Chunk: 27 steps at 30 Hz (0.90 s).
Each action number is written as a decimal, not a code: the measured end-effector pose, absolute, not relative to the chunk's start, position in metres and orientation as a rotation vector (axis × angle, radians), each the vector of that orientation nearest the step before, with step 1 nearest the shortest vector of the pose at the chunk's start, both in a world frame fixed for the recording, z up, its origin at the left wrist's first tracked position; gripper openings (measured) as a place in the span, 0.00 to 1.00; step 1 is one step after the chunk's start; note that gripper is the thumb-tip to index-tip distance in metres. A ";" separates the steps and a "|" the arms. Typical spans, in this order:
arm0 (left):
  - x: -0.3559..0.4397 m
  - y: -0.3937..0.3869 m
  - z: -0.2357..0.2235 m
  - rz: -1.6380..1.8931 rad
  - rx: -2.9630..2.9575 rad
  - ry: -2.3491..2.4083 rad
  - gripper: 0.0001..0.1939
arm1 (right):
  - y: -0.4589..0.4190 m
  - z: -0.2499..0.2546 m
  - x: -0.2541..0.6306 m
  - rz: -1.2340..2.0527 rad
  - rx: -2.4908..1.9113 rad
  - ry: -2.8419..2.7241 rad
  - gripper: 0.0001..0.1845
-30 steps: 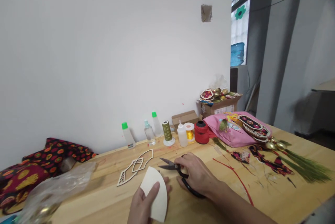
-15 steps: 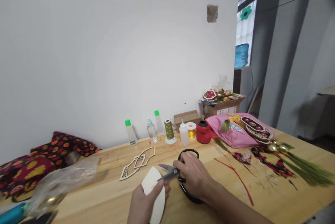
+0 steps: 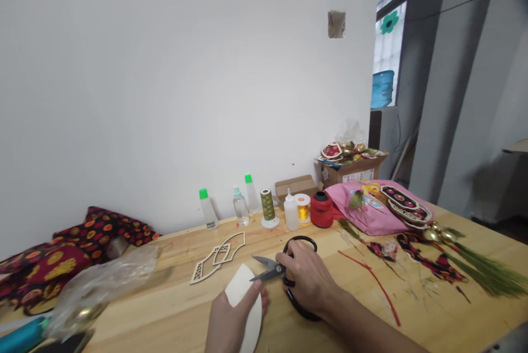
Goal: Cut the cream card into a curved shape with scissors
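Near the front middle of the table, my left hand [image 3: 233, 314] is closed on a cream fan-shaped piece [image 3: 240, 282], its thumb pressed over the face. My right hand [image 3: 305, 273] grips black-handled scissors [image 3: 270, 271] whose blades are spread apart. The lower blade lies over the cream piece, by the left thumb; the upper blade points left above the piece's edge. Part of the cream piece is hidden behind the left hand. Two openwork wooden frames [image 3: 218, 258] lie overlapping on the table, just beyond and left of the hands.
Along the wall stand green-capped bottles [image 3: 209, 213], an olive thread spool [image 3: 268, 207], a white squeeze bottle [image 3: 291, 213] and a red thread cone [image 3: 321, 210]. Right are a pink bag [image 3: 358, 207], a filled cardboard box [image 3: 350, 170] and green tassels [image 3: 487, 270]. Patterned cloth [image 3: 99, 232] and plastic wrap [image 3: 107, 276] lie left.
The scissors have turned and come down to the left, so their lower blade lies over the cream piece. The cream piece has tilted in my left hand. The view has shifted slightly left.
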State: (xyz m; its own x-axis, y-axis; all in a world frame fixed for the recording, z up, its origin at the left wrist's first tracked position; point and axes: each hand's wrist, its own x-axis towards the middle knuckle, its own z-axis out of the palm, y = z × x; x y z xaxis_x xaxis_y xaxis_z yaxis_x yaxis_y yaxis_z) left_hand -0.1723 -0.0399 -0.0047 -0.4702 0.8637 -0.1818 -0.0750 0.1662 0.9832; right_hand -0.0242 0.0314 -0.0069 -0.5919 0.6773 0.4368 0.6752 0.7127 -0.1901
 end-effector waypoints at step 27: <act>-0.159 -0.045 0.011 1.441 0.750 1.717 0.13 | 0.029 -0.005 -0.026 -0.066 -1.133 -2.411 0.08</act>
State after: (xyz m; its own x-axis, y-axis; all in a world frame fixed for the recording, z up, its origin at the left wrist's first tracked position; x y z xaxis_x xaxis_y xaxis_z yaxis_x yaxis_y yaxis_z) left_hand -0.1587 -0.0447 0.0106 -0.5400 0.8225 -0.1784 -0.0327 0.1913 0.9810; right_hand -0.0261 0.0294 -0.0049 -0.5470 0.7152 0.4350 0.7378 0.6574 -0.1530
